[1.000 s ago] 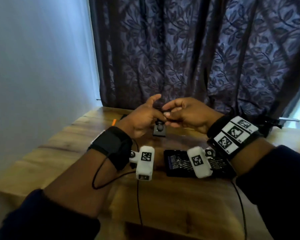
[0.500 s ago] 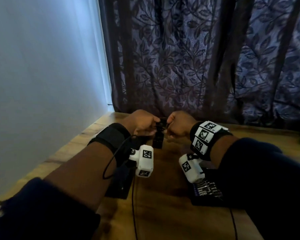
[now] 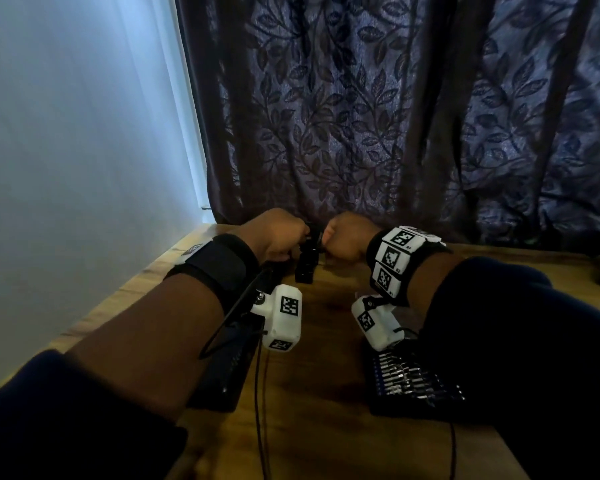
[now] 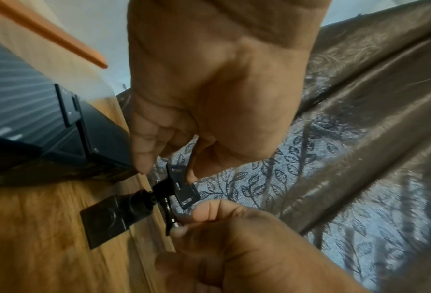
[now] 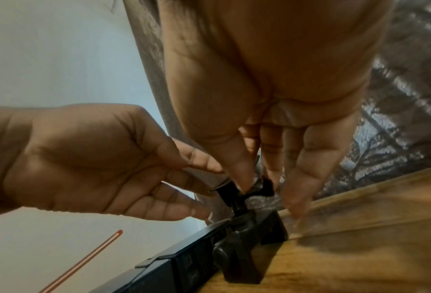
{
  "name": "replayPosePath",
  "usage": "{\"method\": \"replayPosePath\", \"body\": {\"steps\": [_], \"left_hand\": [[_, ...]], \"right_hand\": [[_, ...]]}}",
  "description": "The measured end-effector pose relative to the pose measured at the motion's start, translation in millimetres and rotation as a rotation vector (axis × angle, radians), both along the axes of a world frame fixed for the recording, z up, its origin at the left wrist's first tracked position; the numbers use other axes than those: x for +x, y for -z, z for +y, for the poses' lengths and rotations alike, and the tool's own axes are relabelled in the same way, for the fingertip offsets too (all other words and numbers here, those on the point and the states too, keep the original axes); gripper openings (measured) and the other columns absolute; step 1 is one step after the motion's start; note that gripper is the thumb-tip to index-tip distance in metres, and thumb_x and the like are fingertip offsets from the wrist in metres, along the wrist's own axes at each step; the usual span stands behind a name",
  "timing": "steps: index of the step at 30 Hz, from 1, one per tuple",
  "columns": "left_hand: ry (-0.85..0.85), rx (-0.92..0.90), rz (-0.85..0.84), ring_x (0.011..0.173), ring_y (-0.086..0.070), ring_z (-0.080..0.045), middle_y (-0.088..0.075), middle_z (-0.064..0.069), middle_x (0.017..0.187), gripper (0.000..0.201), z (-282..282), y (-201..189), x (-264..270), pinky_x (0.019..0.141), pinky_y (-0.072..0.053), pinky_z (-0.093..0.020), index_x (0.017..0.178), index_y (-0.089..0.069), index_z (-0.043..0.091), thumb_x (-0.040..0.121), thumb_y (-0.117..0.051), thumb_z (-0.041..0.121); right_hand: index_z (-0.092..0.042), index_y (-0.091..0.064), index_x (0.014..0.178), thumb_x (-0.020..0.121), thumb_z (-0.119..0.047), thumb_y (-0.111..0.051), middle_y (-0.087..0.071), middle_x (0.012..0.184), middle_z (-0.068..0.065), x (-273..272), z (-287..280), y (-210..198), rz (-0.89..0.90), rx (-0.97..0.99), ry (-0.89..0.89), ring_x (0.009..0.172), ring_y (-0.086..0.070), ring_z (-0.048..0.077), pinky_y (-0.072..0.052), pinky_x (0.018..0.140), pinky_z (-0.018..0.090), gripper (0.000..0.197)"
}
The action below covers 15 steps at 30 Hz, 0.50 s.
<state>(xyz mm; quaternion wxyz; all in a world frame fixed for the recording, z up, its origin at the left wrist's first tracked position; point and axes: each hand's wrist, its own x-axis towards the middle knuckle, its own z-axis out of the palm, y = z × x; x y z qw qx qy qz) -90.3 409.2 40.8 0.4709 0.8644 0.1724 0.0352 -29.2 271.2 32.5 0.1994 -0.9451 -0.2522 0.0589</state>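
A small black mount (image 3: 307, 268) stands on its square base plate (image 4: 104, 220) on the wooden table (image 3: 326, 427), close to the curtain. My left hand (image 3: 279, 237) comes in from the left; its thumb and fingers (image 4: 169, 174) pinch the flat black bracket (image 4: 183, 185) at the mount's top. My right hand (image 3: 342, 237) comes in from the right and pinches the black thumbscrew knob (image 5: 262, 186) on the mount's joint, seen in the right wrist view (image 5: 257, 187). The knuckles hide the mount's top in the head view.
A black case (image 3: 229, 368) lies under my left forearm, beside the mount. An open tray of screwdriver bits (image 3: 413, 382) lies under my right wrist. An orange rod (image 4: 59, 37) lies left of the case. The patterned curtain (image 3: 395, 133) hangs just behind; a white wall is left.
Both hands have come down from just above the mount onto its top, and the left index finger, stretched out a second ago, is now curled. The head view has moved closer.
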Motion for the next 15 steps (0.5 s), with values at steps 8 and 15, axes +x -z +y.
{"method": "replayPosePath", "body": {"steps": [8,15], "left_hand": [[0.120,-0.189,-0.219,0.064,-0.061,-0.012,-0.068,-0.003,0.085,0.020,-60.5,-51.7,-44.9,0.049,-0.047,-0.017,0.112,-0.072,0.006,0.098,-0.069,0.020],[0.317,-0.344,-0.237,0.059,-0.061,-0.017,-0.071,-0.001,0.083,0.017,-179.4,-61.5,-29.2,0.056,-0.039,-0.026,0.098,-0.073,0.015,0.099,-0.068,0.031]], "right_hand": [[-0.017,-0.069,0.072,0.078,-0.029,-0.081,-0.068,0.076,0.004,-30.6,-59.6,-52.7,-0.022,0.290,0.152,0.069,-0.062,0.019,-0.045,0.055,0.024,0.019],[-0.008,-0.072,0.073,0.078,-0.018,-0.072,-0.072,0.071,0.009,-51.3,-183.9,-83.1,-0.098,0.305,0.332,0.069,-0.069,0.025,-0.052,0.055,0.027,0.012]]}}
